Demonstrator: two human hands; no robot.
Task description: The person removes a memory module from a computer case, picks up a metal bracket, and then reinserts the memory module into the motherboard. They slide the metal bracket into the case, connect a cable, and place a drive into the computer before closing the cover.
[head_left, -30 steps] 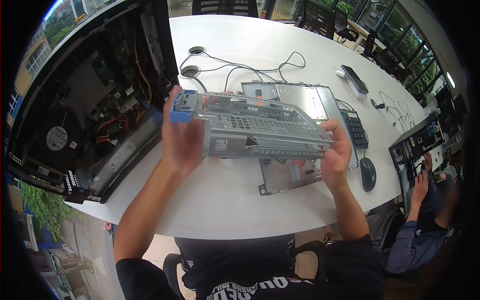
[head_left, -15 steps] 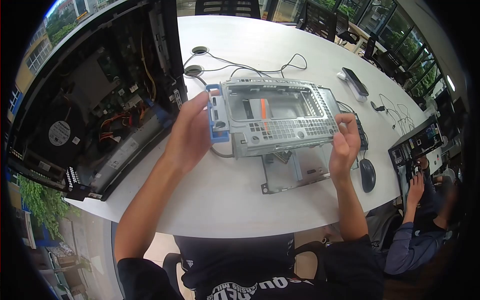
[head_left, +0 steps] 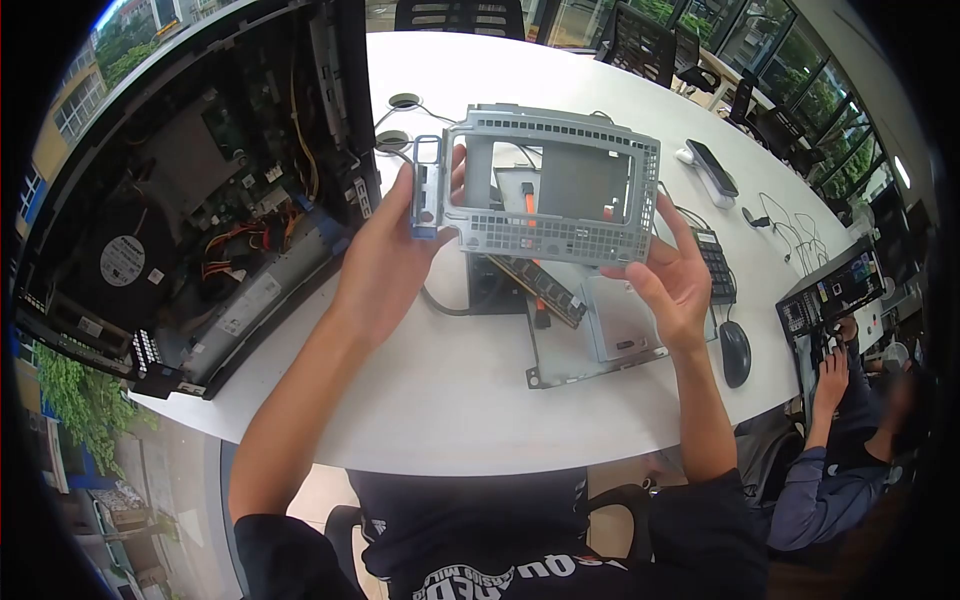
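Both hands hold up a perforated metal drive cage [head_left: 490, 236] above the table. My left hand [head_left: 385, 250] grips its left end, beside a blue-edged bracket [head_left: 425, 190]. The right end rests in my right hand [head_left: 672, 285], with the thumb at the lower edge and fingers behind. Through and below the cage show a flat metal panel [head_left: 575, 365], a memory stick [head_left: 540, 287] and an orange cable [head_left: 529, 200]. An opened computer case [head_left: 170, 180] stands at the left with its inner wires and fan visible.
Right of the panel are a black keyboard [head_left: 714, 262] and a mouse [head_left: 735, 353]. Farther back lies a phone [head_left: 712, 167] on a white stand. At the far right, another person's hand [head_left: 832, 375] is at a second computer case [head_left: 835, 285].
The cage has tilted up to face the camera more squarely and risen slightly. The memory stick below has come into view. My right hand's fingers have opened out behind the cage.
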